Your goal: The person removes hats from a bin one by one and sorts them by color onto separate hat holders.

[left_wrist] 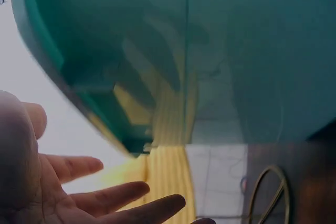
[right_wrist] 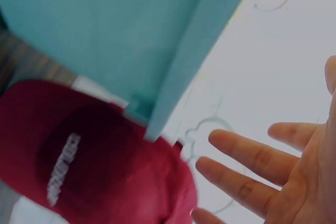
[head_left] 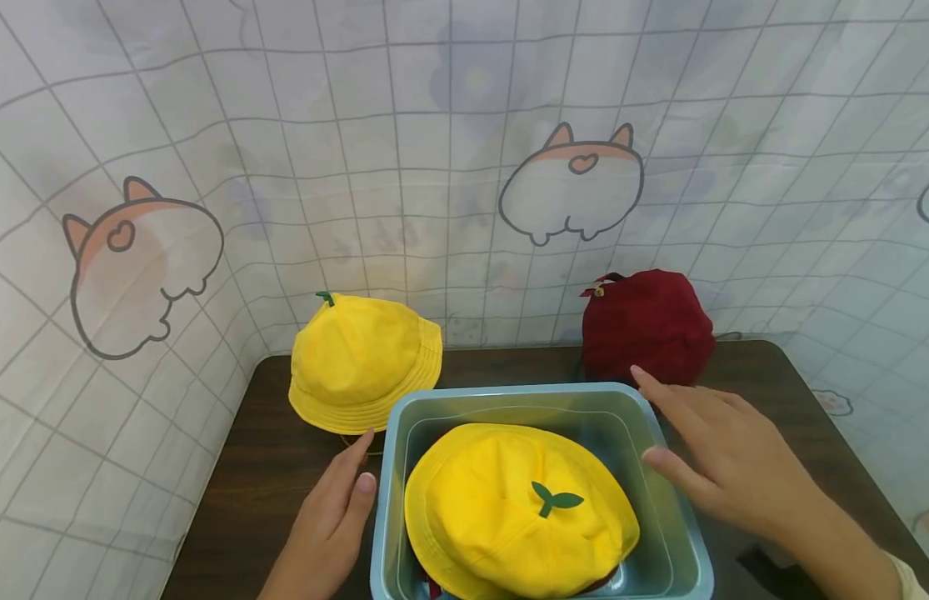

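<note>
A light blue plastic bin stands at the front of the table. Inside it lies a yellow bucket hat with a green sprout on its crown; bits of dark red cloth peek out beneath. My left hand is beside the bin's left wall, fingers extended and holding nothing. Over the bin's right side is my right hand, fingers spread and nothing in its grasp. A second yellow bucket hat sits behind the bin at left. At back right is a dark red cap; the right wrist view shows white lettering on its front.
The dark brown table meets a grid-patterned curtain with cartoon corgi prints at the back and sides. A thin wire loop shows below the left yellow hat. Something black lies under the right forearm.
</note>
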Tool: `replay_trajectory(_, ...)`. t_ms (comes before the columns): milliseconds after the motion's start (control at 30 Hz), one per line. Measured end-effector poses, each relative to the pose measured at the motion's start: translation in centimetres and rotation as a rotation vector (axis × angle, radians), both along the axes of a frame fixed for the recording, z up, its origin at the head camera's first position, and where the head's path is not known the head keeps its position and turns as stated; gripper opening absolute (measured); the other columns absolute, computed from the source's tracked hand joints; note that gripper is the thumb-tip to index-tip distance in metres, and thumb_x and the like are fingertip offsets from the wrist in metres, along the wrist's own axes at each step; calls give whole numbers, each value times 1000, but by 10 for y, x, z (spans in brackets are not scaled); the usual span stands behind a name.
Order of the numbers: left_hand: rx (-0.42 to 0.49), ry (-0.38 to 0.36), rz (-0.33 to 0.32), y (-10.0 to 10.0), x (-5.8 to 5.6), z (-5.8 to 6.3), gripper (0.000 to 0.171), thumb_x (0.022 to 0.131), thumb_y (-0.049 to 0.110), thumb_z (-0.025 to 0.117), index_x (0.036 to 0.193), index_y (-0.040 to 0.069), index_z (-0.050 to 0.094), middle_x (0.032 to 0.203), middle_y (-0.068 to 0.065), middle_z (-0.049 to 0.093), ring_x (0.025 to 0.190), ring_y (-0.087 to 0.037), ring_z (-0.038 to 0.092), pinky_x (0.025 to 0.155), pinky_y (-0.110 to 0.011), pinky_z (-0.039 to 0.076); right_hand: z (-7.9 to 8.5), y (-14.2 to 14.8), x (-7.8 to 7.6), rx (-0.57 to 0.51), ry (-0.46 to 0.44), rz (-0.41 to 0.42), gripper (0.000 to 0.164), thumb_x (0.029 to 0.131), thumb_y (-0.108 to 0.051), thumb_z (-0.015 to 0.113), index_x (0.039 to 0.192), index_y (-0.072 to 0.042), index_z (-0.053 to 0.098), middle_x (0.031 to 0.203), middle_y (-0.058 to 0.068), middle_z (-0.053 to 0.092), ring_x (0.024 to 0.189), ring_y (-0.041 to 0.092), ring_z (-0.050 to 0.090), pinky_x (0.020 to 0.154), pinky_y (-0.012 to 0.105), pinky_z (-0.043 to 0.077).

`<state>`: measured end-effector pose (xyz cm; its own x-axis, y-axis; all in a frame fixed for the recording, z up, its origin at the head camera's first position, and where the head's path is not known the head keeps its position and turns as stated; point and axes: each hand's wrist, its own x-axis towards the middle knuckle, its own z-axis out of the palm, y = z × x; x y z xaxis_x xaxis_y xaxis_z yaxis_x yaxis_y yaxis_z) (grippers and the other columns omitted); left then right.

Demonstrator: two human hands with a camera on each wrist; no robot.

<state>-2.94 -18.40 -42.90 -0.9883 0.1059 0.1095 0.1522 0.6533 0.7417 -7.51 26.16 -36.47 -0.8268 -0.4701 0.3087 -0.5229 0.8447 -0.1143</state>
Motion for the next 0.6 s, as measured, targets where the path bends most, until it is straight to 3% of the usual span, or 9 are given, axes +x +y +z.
replay_trajectory(167,83,-108,28,8,2,-3,51,112,40,38,161,26,33,160,-2,44,144,-30,45,112,-64,39,7,-18,3,14,82,143,80,93,-53,68,160,-24,36,127,-7,71,111,16,68,92,48,52)
replay_trajectory(333,131,-122,28,12,2,-5,52,111,39,39,162,30,30,159,2,45,141,-23,48,112,-59,41,13,-37,5,44,111,242,74,98,-62,56,159,-25,38,118,-13,72,104,10,67,88,44,53)
replay_trajectory(467,143,-126,14,16,3,-6,54,112,38,38,163,30,26,162,2,40,141,-22,47,111,-57,41,17,-53,8,90,105,312,70,99,-62,53,159,-31,37,112,-20,70,101,5,65,85,39,53)
replay_trajectory(600,161,-160,8,17,4,-6,53,112,40,37,162,38,22,164,5,35,142,-21,45,112,-54,41,19,-65,11,143,110,386,67,100,-61,52,160,-35,35,108,-22,69,96,4,63,82,35,52)
